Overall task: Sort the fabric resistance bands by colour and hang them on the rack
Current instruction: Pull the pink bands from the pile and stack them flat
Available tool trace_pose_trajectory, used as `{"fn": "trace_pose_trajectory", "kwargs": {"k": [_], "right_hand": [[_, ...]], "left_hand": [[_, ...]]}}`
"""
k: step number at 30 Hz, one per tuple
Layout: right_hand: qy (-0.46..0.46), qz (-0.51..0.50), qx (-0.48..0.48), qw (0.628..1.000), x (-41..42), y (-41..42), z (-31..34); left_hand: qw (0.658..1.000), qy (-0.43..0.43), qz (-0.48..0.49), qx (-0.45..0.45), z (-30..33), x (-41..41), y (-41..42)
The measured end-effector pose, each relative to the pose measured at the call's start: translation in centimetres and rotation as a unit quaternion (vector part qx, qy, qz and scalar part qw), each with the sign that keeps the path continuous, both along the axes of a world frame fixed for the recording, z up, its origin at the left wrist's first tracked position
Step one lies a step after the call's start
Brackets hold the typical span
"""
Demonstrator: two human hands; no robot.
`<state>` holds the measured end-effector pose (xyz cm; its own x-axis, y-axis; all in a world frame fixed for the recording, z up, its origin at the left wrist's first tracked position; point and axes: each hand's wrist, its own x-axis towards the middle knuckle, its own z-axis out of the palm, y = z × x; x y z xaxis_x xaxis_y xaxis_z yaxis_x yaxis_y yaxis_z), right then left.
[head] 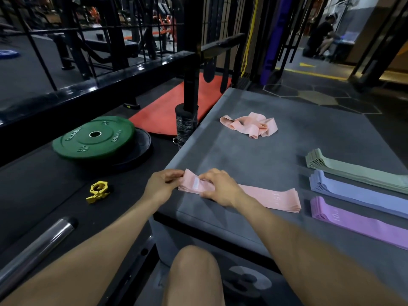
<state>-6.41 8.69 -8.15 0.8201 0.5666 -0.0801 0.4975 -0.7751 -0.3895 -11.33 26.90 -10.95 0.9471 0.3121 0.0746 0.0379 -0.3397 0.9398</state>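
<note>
A flat stack of pink bands (269, 198) lies near the front left of the grey padded box (254, 155). My left hand (162, 186) pinches the stack's left end. My right hand (218, 187) rests on top of the stack, its fingers curled at the white label. A loose heap of peach-pink bands (250, 124) sits farther back on the box. At the right lie three neat stacks: sage green bands (357, 171), blue-violet bands (357, 193) and purple bands (353, 219). A black rack frame (192, 51) stands behind the box.
On the dark floor to the left lie a green weight plate (92, 138) on a black plate, a yellow barbell collar (98, 191) and a steel bar end (39, 244). An orange mat (176, 107) lies behind. A person crouches far back right (322, 36).
</note>
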Motion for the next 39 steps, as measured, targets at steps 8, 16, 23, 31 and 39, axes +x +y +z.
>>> {"fn": "trace_pose_trajectory", "kwargs": {"k": [8, 16, 23, 31, 39], "right_hand": [[0.001, 0.003, 0.006, 1.0, 0.1, -0.1, -0.2], [0.024, 0.003, 0.035, 0.999, 0.6, -0.7, 0.4], [-0.019, -0.079, 0.058, 0.995, 4.3, -4.5, 3.7], [-0.039, -0.156, 0.037, 0.986, 12.3, -9.5, 5.4], [-0.074, -0.178, 0.022, 0.981, 22.4, -12.0, 3.6]], "left_hand": [[0.999, 0.018, -0.003, -0.036, 0.2, -0.2, -0.2], [1.0, 0.018, 0.016, 0.011, 1.3, 0.8, -0.5], [0.995, -0.004, -0.018, 0.102, 5.2, 5.2, -3.2], [0.984, 0.002, -0.065, 0.167, 6.6, 12.9, -9.1], [0.975, 0.029, -0.09, 0.203, 5.2, 22.9, -11.9]]}}
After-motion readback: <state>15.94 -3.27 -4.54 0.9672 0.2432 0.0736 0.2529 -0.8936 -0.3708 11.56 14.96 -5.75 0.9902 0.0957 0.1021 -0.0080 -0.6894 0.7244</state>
